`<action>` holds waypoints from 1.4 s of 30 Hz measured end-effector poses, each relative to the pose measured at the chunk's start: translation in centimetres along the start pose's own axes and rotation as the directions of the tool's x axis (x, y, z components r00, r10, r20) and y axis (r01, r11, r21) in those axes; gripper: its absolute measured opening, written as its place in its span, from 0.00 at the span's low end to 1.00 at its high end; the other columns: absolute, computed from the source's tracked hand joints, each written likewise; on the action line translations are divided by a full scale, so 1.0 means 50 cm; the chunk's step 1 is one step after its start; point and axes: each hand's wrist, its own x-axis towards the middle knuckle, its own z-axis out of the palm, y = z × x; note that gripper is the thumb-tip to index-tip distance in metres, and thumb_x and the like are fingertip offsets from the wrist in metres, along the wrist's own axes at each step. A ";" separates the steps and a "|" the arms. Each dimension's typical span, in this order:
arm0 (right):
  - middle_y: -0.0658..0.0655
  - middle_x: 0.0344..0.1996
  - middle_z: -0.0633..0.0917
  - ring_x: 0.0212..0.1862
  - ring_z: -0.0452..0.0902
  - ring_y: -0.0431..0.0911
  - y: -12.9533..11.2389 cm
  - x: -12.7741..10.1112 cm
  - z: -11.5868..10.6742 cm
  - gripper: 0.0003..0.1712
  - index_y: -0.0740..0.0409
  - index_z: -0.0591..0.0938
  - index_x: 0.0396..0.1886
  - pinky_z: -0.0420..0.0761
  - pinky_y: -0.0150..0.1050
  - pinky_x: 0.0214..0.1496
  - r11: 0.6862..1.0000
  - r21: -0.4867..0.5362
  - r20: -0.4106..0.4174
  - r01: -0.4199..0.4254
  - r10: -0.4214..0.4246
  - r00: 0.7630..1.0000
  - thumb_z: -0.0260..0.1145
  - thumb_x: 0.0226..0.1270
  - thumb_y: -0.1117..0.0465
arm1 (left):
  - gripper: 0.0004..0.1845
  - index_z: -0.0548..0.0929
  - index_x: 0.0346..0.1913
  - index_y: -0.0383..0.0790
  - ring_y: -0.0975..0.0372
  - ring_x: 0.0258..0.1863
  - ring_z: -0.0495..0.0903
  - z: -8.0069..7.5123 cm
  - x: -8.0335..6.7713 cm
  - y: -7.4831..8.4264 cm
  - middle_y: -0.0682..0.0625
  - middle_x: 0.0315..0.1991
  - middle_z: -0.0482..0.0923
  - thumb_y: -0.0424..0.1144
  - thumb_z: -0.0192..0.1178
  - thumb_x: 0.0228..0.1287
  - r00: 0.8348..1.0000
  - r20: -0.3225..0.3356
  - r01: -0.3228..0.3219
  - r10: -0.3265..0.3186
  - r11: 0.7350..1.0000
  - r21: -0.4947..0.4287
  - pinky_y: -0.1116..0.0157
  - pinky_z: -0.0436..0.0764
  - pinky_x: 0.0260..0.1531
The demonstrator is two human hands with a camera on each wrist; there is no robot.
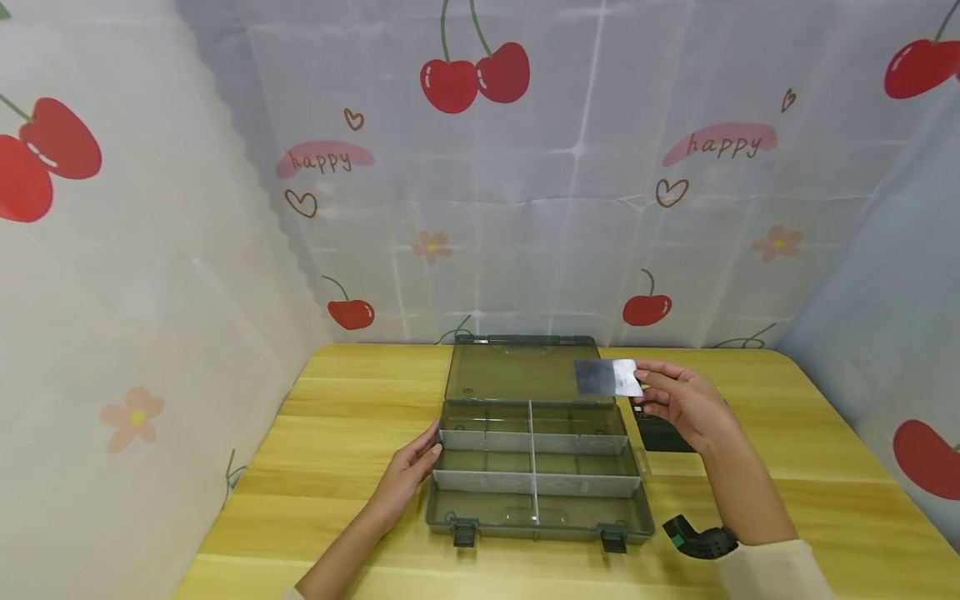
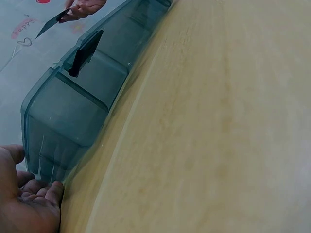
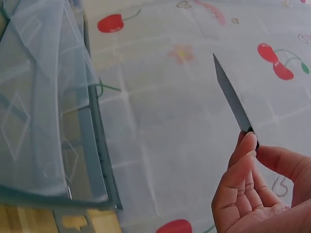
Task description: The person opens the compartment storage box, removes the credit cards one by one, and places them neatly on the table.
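Observation:
A translucent dark-green compartment box (image 1: 483, 529) lies with its lid (image 1: 517, 371) folded back. Pale dividers (image 1: 483, 482) split it into several compartments, with nothing seen lying in them. At the box's left wall, my left hand (image 1: 408, 471) holds the side, thumb up by the rim and fingers lower down, as the left wrist view shows. My right hand (image 1: 686, 404) pinches a thin flat card (image 1: 606, 377), part dark grey and part silvery, between thumb and fingers. It is raised over the lid's right part; the right wrist view shows the card (image 3: 232, 99) nearly edge-on.
A black box-like object (image 1: 663, 435) lies right of the compartment box, partly hidden behind my right hand. Two dark latches (image 1: 613, 540) hang at the box's front. The wooden table (image 1: 300, 467) reaches back to a cherry-printed curtain (image 1: 510, 208), with more curtain at both sides.

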 end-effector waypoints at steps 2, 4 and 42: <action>0.50 0.37 0.82 0.31 0.80 0.42 -0.004 0.000 -0.012 0.11 0.54 0.83 0.48 0.82 0.34 0.35 1.000 0.014 -0.005 0.012 -0.012 1.000 0.60 0.69 0.62 | 0.29 0.59 0.72 0.48 0.58 0.70 0.54 -0.001 0.001 0.002 0.50 0.72 0.52 0.47 0.50 0.72 1.000 -0.003 0.002 -0.002 1.000 -0.002 0.55 0.60 0.64; 0.49 0.36 0.82 0.31 0.80 0.42 -0.007 -0.001 -0.024 0.11 0.53 0.84 0.47 0.82 0.34 0.34 0.999 0.027 -0.012 0.018 -0.018 1.000 0.60 0.69 0.62 | 0.29 0.59 0.72 0.49 0.58 0.69 0.55 -0.003 0.000 0.002 0.51 0.72 0.52 0.47 0.50 0.71 1.000 -0.009 0.008 -0.008 1.000 -0.004 0.55 0.60 0.64; 0.46 0.35 0.84 0.32 0.83 0.46 -0.017 -0.030 -0.210 0.11 0.49 0.88 0.38 0.84 0.37 0.34 0.994 0.101 -0.184 0.045 -0.026 0.983 0.61 0.67 0.65 | 0.29 0.60 0.72 0.49 0.60 0.69 0.55 0.002 0.003 0.002 0.53 0.72 0.53 0.48 0.51 0.71 0.999 -0.011 0.034 -0.034 0.999 -0.008 0.55 0.61 0.64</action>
